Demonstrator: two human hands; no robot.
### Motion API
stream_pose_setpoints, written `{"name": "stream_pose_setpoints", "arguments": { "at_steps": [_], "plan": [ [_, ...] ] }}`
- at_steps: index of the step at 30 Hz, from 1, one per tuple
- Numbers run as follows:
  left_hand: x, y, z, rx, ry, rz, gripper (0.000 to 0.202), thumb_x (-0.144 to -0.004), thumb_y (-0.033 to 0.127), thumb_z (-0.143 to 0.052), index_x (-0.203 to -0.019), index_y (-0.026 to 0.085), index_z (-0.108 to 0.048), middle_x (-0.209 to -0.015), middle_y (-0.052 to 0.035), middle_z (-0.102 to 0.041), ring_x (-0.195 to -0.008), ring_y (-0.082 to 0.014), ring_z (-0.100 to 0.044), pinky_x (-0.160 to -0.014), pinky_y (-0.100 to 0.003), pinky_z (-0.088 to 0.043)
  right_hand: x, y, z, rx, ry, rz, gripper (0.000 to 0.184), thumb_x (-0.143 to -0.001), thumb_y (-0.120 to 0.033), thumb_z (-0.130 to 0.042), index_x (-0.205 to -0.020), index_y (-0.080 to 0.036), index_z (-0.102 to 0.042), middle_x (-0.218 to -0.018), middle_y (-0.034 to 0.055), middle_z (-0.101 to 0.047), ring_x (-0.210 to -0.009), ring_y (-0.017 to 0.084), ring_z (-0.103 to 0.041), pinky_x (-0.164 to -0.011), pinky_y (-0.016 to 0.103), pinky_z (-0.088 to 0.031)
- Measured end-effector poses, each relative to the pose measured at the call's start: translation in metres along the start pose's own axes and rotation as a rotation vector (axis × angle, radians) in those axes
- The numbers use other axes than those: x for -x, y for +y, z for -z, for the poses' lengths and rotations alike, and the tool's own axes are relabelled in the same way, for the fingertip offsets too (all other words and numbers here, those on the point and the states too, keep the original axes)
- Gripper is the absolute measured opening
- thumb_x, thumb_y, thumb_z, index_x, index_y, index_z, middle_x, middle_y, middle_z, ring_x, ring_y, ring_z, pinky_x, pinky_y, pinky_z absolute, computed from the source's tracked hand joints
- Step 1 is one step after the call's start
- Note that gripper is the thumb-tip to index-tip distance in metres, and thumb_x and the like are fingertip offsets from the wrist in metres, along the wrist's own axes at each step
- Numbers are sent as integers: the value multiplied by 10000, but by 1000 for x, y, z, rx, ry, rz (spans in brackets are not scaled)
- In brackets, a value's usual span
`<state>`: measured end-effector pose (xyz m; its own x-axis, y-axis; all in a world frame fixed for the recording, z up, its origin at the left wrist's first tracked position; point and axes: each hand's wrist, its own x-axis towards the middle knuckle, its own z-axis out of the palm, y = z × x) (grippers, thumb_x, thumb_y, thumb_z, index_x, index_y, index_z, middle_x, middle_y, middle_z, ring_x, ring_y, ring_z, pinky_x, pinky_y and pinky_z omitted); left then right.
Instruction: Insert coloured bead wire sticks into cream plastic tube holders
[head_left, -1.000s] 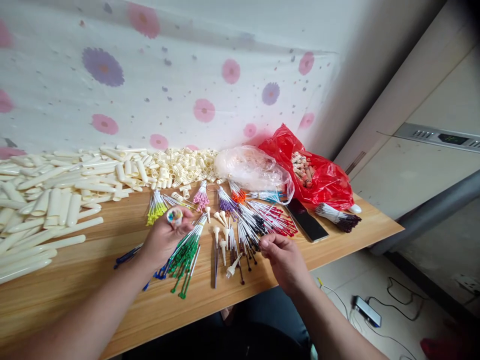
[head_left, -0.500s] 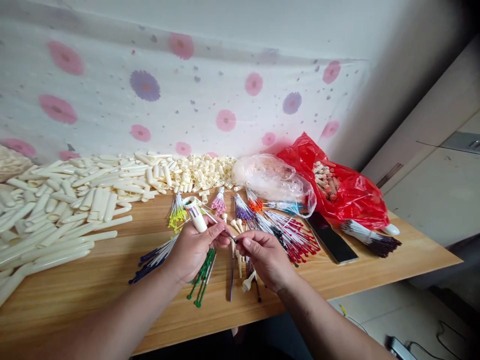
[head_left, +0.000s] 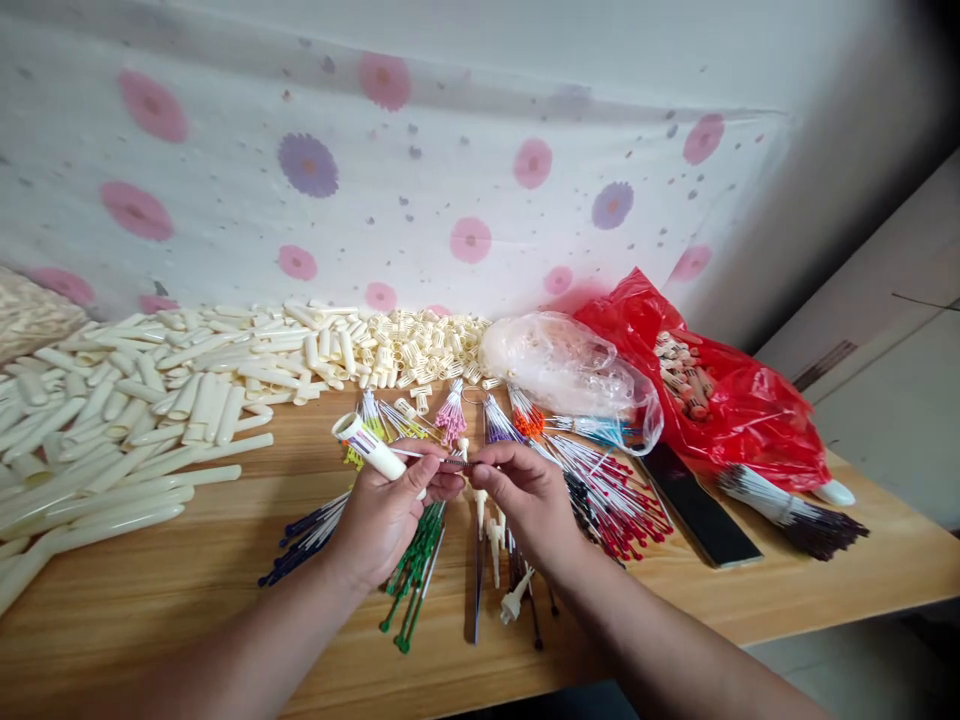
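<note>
My left hand [head_left: 394, 505] is closed around a cream multicolor pen barrel [head_left: 379, 453], tilted up to the left, with coloured strips in its slots. Between its thumb and finger runs a thin white pen refill with a dark spring [head_left: 455, 462] on it. The fingertips of my right hand [head_left: 529, 495] pinch the right end of this spring; the tip itself is hidden. Beneath my hands lie green-ended refills [head_left: 411, 570], cream cone-shaped pen tips [head_left: 516, 596] and tweezers [head_left: 478, 590]. Blue-ended refills [head_left: 307, 535] are left of my left wrist.
Cream pen barrels [head_left: 135, 390] are heaped at left, with short slotted parts [head_left: 427, 345] behind. A clear plastic bag [head_left: 562, 365], a red bag [head_left: 765, 420] of small parts, red-ended refills [head_left: 622, 500], a black phone [head_left: 701, 510] and dark-ended refills [head_left: 795, 510] occupy the right.
The pen barrel has tipped further left in my left hand. The refill and spring now lie nearly level between my hands, slightly higher. The view has shifted a little left.
</note>
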<state>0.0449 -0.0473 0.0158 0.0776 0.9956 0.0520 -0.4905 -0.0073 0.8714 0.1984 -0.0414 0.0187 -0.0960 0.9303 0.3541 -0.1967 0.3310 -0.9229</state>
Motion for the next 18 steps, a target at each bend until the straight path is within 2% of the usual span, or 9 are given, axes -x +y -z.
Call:
{"name": "stream_pose_setpoints", "arguments": {
  "at_steps": [4,6,9,13,18],
  "plan": [
    [-11,-1,18,-453,-19,-189,142,-755,301,-676,-787,163,-668,-592,13,-631,-539,-111,-562,-524,-224,-446,-27,-26,-1,-52,68,250,30,-802,-186,-595,-784,-191,-619,-855,29,-683,-738,128,-641,-621,266,-532],
    [-16,1,24,-659,10,-325,97,-743,257,-678,-734,161,-673,-634,6,-643,-592,-119,-570,-574,-232,-445,-33,-44,3,-4,128,448,77,-803,-133,-574,-770,-194,-606,-837,26,-679,-721,131,-641,-612,273,-536],
    [-20,5,29,-787,15,-437,77,-745,237,-667,-722,164,-663,-701,-3,-657,-678,-139,-594,-649,-248,-452,-23,-65,11,184,150,686,150,-779,-59,-543,-778,-193,-611,-737,22,-656,-705,157,-643,-582,290,-524],
    [-22,7,29,-846,-7,-483,89,-777,233,-630,-724,163,-645,-690,-1,-622,-658,-137,-578,-634,-250,-440,0,-77,15,463,-17,750,226,-708,-1,-543,-854,-156,-617,-767,47,-652,-724,178,-645,-590,310,-526],
    [-23,8,29,-923,-43,-502,97,-770,201,-624,-682,160,-627,-684,-8,-601,-671,-146,-568,-641,-259,-432,4,-83,7,579,-105,793,205,-677,21,-527,-805,-130,-578,-704,40,-623,-653,125,-614,-568,246,-519]
  ]
}}
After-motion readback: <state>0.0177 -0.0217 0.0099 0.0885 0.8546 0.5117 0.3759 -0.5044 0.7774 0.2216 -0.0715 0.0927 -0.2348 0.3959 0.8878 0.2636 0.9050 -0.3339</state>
